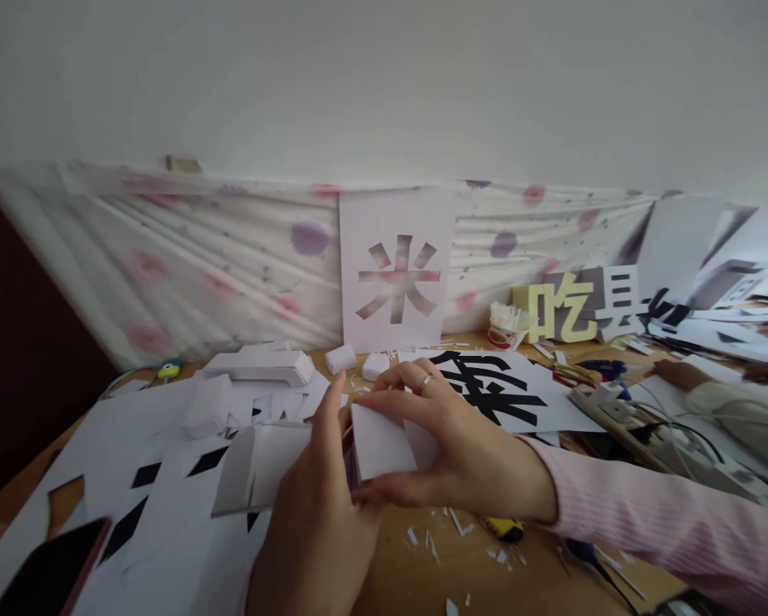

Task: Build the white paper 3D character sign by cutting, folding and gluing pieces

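White card (382,441), box-shaped, is held over the brown wooden table (397,573) between the partly closed left hand (320,496) and curled right hand (454,441); presumably light, stiff yet crushable, it is best gripped gently along its edges.

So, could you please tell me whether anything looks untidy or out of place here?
Yes: white scraps lie scattered loose over the wooden tabletop near the yellow-and-black tool, apparently unswept offcuts.
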Action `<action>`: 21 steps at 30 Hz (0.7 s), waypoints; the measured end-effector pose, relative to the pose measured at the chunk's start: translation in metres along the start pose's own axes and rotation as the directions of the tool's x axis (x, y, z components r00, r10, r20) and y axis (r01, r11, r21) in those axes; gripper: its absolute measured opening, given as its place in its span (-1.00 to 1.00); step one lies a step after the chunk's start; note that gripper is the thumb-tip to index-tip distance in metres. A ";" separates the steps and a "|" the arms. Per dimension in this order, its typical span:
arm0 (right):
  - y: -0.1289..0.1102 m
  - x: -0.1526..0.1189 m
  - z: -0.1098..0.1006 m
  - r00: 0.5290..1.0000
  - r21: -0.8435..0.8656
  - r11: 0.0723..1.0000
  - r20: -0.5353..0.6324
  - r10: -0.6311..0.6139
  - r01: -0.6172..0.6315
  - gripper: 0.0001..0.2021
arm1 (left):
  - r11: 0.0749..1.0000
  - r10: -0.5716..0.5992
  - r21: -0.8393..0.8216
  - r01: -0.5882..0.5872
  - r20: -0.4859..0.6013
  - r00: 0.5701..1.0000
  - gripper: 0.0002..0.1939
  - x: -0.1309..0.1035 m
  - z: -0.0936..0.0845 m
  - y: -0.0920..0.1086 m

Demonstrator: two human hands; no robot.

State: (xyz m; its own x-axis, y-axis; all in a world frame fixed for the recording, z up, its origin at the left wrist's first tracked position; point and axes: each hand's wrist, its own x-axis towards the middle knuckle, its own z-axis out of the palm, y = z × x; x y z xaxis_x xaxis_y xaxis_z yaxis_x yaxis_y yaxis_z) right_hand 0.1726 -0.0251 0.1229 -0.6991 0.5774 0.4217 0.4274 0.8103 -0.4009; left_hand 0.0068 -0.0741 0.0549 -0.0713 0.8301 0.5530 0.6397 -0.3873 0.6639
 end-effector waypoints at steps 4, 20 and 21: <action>0.002 -0.003 0.004 1.000 0.071 0.997 -0.012 0.019 -0.018 -0.32 | 0.998 0.058 0.041 -0.057 -0.008 0.998 -0.12 -0.002 -0.001 0.001; -0.007 -0.016 0.012 0.998 0.268 0.962 -0.020 0.061 -0.053 -0.40 | 0.919 0.325 0.181 -0.351 0.158 0.933 -0.35 0.006 -0.039 -0.009; -0.006 -0.017 0.010 0.996 0.293 0.953 -0.016 0.088 -0.080 -0.38 | 0.922 0.314 0.182 -0.342 0.166 0.935 -0.36 0.007 -0.039 -0.008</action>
State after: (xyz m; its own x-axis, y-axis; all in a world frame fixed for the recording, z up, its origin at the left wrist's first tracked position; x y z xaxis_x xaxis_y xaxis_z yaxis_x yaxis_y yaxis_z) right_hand 0.1759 -0.0409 0.1100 -0.6497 0.6479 0.3976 0.2947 0.6968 -0.6539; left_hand -0.0287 -0.0806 0.0729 0.2609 0.7212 0.6417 0.7535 -0.5676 0.3316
